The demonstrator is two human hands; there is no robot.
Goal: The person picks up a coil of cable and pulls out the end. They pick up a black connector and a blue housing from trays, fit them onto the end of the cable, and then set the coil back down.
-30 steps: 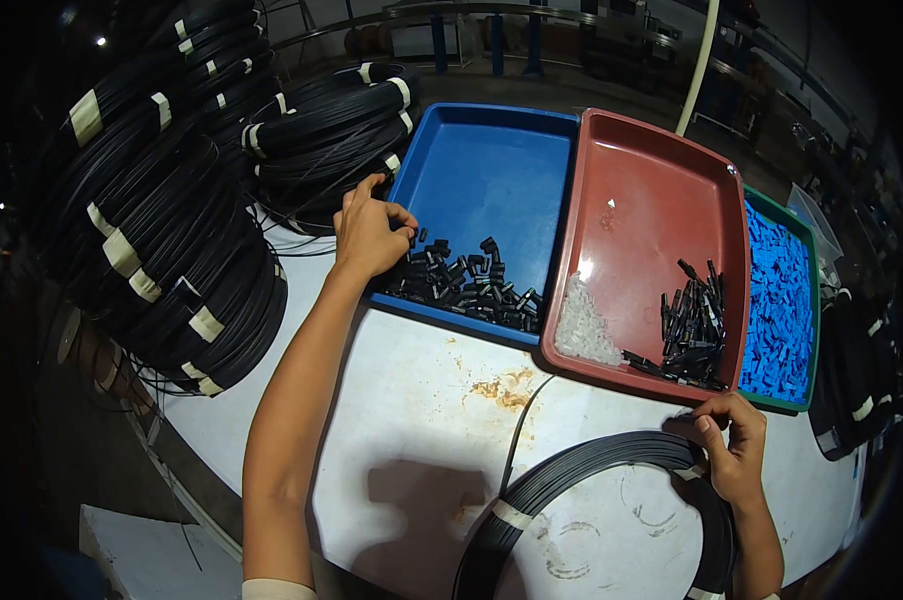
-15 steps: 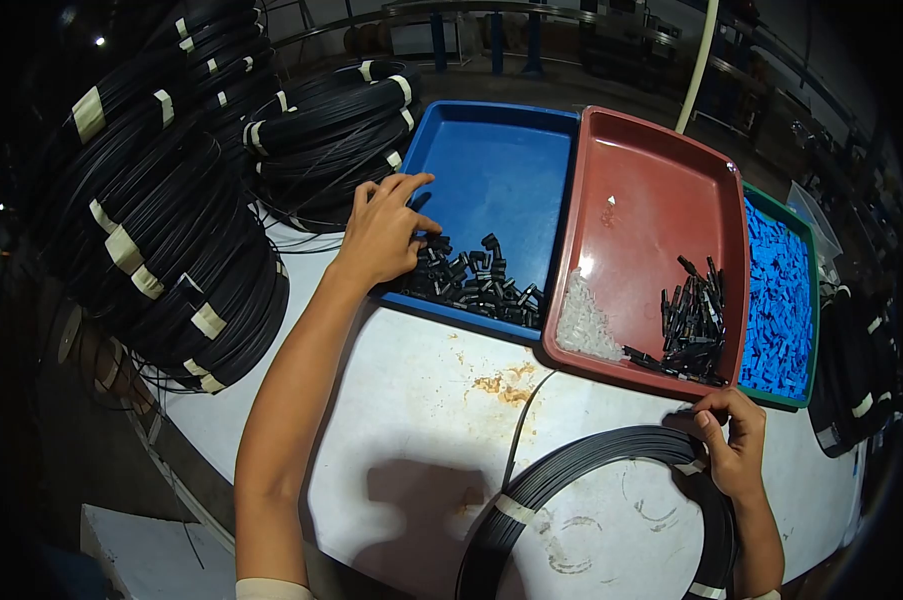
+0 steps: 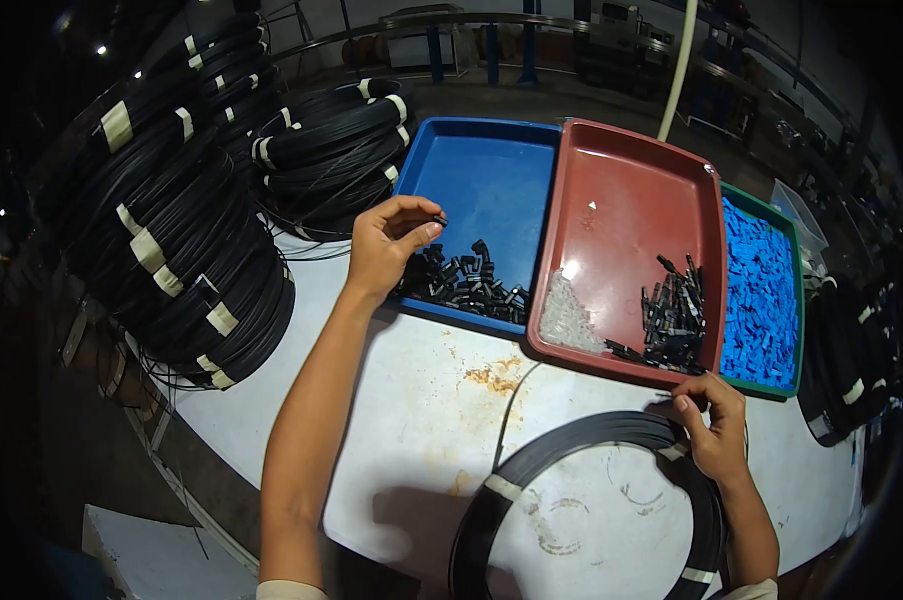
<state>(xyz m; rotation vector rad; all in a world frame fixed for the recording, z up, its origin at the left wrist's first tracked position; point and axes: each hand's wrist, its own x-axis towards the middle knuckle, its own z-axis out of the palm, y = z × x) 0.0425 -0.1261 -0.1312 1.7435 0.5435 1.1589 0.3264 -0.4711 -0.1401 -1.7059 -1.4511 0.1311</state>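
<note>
Thumb and fingertips of my left hand [image 3: 383, 245] pinch a small black plastic piece [image 3: 439, 219] above the near left part of the blue tray [image 3: 491, 185]. Below it in that tray lies a heap of black connector pieces [image 3: 476, 285]. My right hand [image 3: 713, 425] is closed in a pinch on a thin black cable end [image 3: 661, 394], just in front of the red tray [image 3: 621, 230]. Beneath this hand a coil of black cable [image 3: 591, 428], bound with pale tape, rests on the white table [image 3: 411, 420].
Inside the red tray are clear small parts [image 3: 568, 315] and black slim parts [image 3: 674, 310]. A green tray [image 3: 797, 300] at the right holds many blue pieces [image 3: 759, 290]. Taped cable coils stand at left [image 3: 161, 250], back [image 3: 331, 150] and right [image 3: 841, 360].
My left hand has closed on a black piece and lifted it off the heap. My right hand keeps its pinch near the coil. The view has shifted slightly.
</note>
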